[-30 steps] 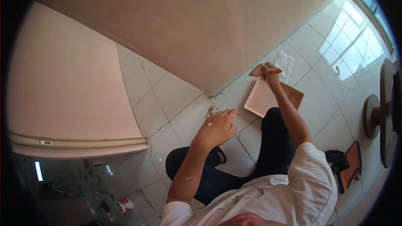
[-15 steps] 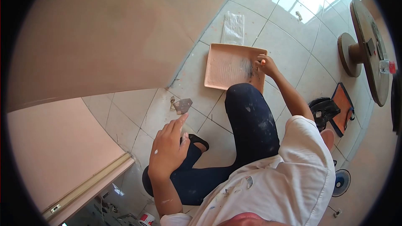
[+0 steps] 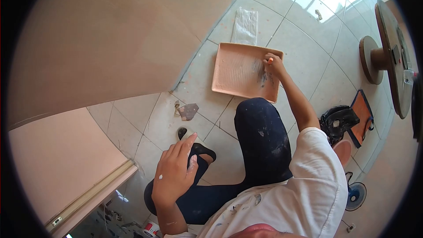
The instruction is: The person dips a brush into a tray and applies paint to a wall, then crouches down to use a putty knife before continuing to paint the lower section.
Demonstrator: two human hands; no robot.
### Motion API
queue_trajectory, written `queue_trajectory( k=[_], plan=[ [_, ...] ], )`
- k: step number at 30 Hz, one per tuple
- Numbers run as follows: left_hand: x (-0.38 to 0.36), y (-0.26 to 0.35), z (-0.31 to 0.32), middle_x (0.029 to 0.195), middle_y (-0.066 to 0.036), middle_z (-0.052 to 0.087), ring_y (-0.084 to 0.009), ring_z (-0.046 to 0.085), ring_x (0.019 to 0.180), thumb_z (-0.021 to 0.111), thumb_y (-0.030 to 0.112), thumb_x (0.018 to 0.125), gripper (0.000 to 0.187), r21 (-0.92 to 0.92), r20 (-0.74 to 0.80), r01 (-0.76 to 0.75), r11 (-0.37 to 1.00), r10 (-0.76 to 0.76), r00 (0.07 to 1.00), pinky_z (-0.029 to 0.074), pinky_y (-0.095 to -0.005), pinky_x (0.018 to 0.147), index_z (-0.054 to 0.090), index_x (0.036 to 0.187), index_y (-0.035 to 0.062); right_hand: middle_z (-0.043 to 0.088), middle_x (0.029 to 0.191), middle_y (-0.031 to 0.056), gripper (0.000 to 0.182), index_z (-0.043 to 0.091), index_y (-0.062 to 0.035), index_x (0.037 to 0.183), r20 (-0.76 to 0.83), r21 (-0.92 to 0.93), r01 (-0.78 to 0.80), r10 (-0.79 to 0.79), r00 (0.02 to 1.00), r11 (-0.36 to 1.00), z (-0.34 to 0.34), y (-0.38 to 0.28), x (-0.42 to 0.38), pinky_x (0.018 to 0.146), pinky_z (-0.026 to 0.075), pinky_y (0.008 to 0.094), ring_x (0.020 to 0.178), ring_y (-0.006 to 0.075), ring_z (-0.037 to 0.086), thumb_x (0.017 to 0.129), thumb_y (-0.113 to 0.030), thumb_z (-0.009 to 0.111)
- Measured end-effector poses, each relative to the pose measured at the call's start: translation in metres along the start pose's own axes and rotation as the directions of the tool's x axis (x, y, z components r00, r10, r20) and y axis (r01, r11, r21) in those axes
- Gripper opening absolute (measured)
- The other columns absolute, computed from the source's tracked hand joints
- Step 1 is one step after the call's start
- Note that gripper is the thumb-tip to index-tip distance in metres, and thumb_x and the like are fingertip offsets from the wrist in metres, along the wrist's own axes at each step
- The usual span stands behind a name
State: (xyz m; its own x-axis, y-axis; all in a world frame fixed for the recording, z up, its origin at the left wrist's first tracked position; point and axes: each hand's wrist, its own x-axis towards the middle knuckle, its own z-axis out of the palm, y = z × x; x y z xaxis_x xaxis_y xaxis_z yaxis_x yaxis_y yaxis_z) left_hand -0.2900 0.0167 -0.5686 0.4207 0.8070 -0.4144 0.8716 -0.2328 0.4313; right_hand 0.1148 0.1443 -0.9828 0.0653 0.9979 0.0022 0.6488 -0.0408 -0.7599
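Note:
A peach-coloured paint tray [image 3: 233, 68] lies on the tiled floor, with dark smears near its right side. My right hand [image 3: 274, 65] is over the tray's upper right part, its fingers closed round an orange-ended handle [image 3: 270, 61]; the rest of that tool is hidden. My left hand [image 3: 175, 167] hovers above my bent left leg, fingers spread, with nothing in it and a white paint spot on its back.
A clear plastic packet [image 3: 245, 26] lies behind the tray. Pink wall panels [image 3: 101, 39] stand at the left. Right of me are a round wooden spool table [image 3: 390, 61], a black bag [image 3: 337, 121], an orange board [image 3: 362, 114] and a fan [image 3: 356, 195].
My right hand has moved slightly up and left within the tray area, still closed on the handle. My left hand has shifted a little down and left. The whole view has shifted slightly.

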Motion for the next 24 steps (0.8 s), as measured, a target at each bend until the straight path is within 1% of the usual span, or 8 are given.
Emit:
queue_trajectory(
  k=[5,9,14,16,19,22,23,24],
  plan=[
    [0.001,-0.007,0.002,0.124,-0.019,0.062,-0.0361,0.058,0.113,0.058,0.010,0.091,0.050,-0.035,0.005,0.034,0.999,-0.034,0.999,0.044,-0.0424,0.099,0.051,0.140,0.0068,0.068,0.100,0.0180,0.017,0.067,-0.0017,0.090,-0.051,-0.024,-0.249,0.247,0.968,0.968,-0.010,-0.001,-0.019,0.083,0.051,0.0491,0.096,0.0406,0.064,0.086,-0.018,0.064],
    [0.004,-0.017,0.001,0.122,-0.015,0.062,-0.0330,0.059,0.113,0.058,0.012,0.092,0.049,0.012,-0.039,0.005,1.000,-0.005,0.999,0.045,-0.0421,0.098,0.051,0.141,0.0087,0.069,0.097,0.0180,0.024,0.069,-0.0015,0.090,-0.048,-0.130,-0.063,0.057,0.997,0.990,-0.010,-0.018,-0.015,0.085,0.051,0.0499,0.096,0.0408,0.064,0.090,-0.025,0.065],
    [0.010,-0.026,0.001,0.126,-0.016,0.062,-0.0364,0.058,0.116,0.057,0.013,0.092,0.048,-0.029,-0.073,0.005,1.000,-0.007,0.997,0.045,-0.0438,0.101,0.051,0.140,0.0097,0.071,0.098,0.0181,0.036,0.072,-0.0024,0.091,0.036,-0.308,-0.119,0.137,0.990,0.944,0.004,-0.020,-0.029,0.087,0.050,0.0499,0.099,0.0399,0.065,0.092,-0.037,0.064],
    [0.010,-0.027,-0.002,0.127,-0.016,0.062,-0.0372,0.058,0.115,0.057,0.013,0.092,0.048,-0.007,-0.076,-0.003,1.000,0.002,0.997,0.046,-0.0442,0.100,0.051,0.139,0.0097,0.070,0.092,0.0172,0.022,0.071,-0.0036,0.091,0.013,-0.338,-0.057,0.066,0.998,0.939,0.009,-0.012,-0.027,0.078,0.052,0.0488,0.089,0.0398,0.067,0.090,-0.025,0.064],
    [0.011,-0.027,-0.005,0.127,-0.016,0.062,-0.0378,0.059,0.114,0.057,0.013,0.092,0.047,-0.035,-0.073,0.012,0.999,-0.015,0.997,0.047,-0.0446,0.098,0.051,0.139,0.0101,0.062,0.063,0.0121,0.027,0.067,0.0007,0.086,-0.132,0.060,-0.475,0.479,0.868,0.878,0.014,0.023,-0.012,0.053,0.052,0.0386,0.062,0.0264,0.067,0.094,-0.023,0.059],
    [0.011,-0.032,-0.006,0.129,-0.016,0.062,-0.0373,0.060,0.115,0.057,0.013,0.093,0.047,-0.041,-0.082,0.024,0.999,-0.027,0.996,0.048,-0.0436,0.098,0.051,0.139,0.0101,0.061,0.065,0.0075,0.023,0.063,-0.0019,0.086,-0.107,0.651,-0.397,0.595,0.796,0.648,-0.023,-0.004,-0.024,0.046,0.046,0.0324,0.058,0.0199,0.062,0.094,-0.024,0.059],
    [0.011,-0.036,-0.004,0.129,-0.016,0.062,-0.0373,0.060,0.115,0.057,0.013,0.093,0.047,-0.045,-0.093,0.023,0.999,-0.027,0.995,0.048,-0.0436,0.098,0.051,0.139,0.0101,0.061,0.065,0.0075,0.023,0.063,-0.0019,0.086,-0.111,0.648,-0.389,0.587,0.802,0.655,-0.028,-0.003,-0.028,0.046,0.046,0.0324,0.058,0.0199,0.062,0.094,-0.024,0.059],
    [0.012,-0.042,-0.002,0.130,-0.015,0.061,-0.0371,0.060,0.115,0.057,0.014,0.093,0.046,-0.043,-0.114,0.017,0.999,-0.022,0.993,0.048,-0.0433,0.099,0.052,0.139,0.0100,0.061,0.067,0.0068,0.021,0.061,-0.0045,0.087,-0.006,0.850,-0.339,0.651,0.759,0.403,-0.034,-0.003,-0.032,0.045,0.044,0.0306,0.056,0.0188,0.059,0.093,-0.024,0.058]
  ],
)
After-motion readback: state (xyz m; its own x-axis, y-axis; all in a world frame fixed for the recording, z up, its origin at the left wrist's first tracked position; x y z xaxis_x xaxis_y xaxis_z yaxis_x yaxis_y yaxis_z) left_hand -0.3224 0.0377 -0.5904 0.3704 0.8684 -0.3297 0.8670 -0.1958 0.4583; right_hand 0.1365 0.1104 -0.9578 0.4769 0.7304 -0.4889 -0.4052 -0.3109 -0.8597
